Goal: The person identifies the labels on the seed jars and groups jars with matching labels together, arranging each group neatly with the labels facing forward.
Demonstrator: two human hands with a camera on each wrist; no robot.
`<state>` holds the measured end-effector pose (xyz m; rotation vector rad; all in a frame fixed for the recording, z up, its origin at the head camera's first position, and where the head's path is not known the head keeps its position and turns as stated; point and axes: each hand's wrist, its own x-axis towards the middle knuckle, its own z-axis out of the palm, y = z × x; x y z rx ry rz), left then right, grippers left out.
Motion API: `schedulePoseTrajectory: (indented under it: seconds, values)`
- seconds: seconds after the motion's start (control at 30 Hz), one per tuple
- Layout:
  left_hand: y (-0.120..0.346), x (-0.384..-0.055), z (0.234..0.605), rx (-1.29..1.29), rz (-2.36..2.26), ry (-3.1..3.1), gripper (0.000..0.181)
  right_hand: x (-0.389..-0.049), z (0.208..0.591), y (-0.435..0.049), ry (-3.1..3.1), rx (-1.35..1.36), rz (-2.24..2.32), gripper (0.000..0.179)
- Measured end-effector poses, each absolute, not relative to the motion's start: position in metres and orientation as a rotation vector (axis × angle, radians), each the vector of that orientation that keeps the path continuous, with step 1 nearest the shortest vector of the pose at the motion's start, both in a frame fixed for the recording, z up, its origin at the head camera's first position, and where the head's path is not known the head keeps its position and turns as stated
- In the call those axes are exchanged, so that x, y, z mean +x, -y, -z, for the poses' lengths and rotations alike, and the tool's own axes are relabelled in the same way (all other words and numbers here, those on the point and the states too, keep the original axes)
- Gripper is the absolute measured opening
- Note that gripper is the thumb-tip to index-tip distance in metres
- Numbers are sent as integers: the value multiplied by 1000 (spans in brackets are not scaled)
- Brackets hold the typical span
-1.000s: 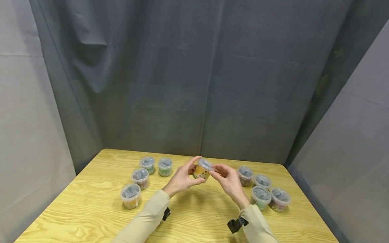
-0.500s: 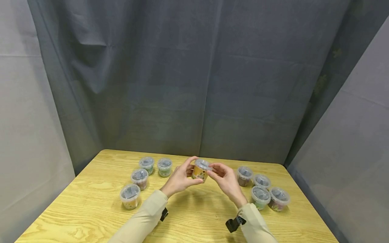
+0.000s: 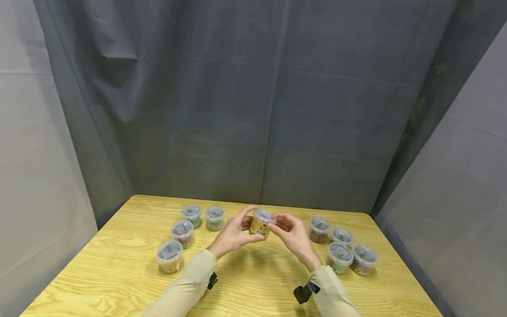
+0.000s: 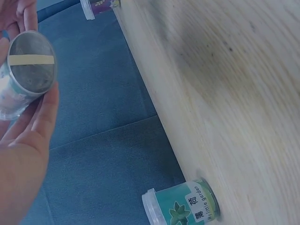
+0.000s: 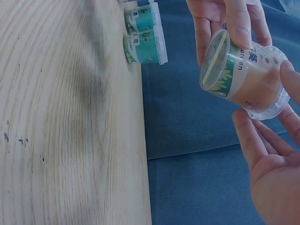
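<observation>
Above the middle of the table, a small clear plastic cup with an orange label and a translucent lid is held up between both hands. My left hand grips it from the left, thumb low in front and index finger near the lid. From the right, my right hand pinches the cup near its lid edge. The left wrist view shows the underside of the cup, crossed by a pale strip. In the right wrist view, the cup shows a green and white band near its base.
On the left of the wooden table stand several similar lidded cups, among them an orange-labelled cup. Another group stands at the right, including a purple-labelled cup and a green-labelled cup. A dark curtain hangs behind.
The held cup has gone from tilted to nearly upright and shifted slightly left, its label now facing the head camera more. Both hands have moved a little left with it.
</observation>
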<state>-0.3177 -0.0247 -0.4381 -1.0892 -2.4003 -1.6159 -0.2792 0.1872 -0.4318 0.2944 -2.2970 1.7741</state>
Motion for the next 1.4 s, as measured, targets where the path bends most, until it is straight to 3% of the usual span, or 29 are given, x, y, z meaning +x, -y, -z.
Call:
schedulePoseTrajectory:
  seconds: [0.23,0.47,0.7,1.4]
  values:
    - [29,-317,435,-1084,1605,2417,76,-278,428,-184,2307,275,-1782,29]
    - [36,-314,422,-1009,1672,2419,51,-262,406,-176,2344,333,-1741,25]
    - [49,-308,409,-948,1646,2443,39,-255,398,-166,2391,416,-1698,26]
    - [86,-308,410,-1065,1647,2452,27,-255,401,-138,2412,514,-1615,27]
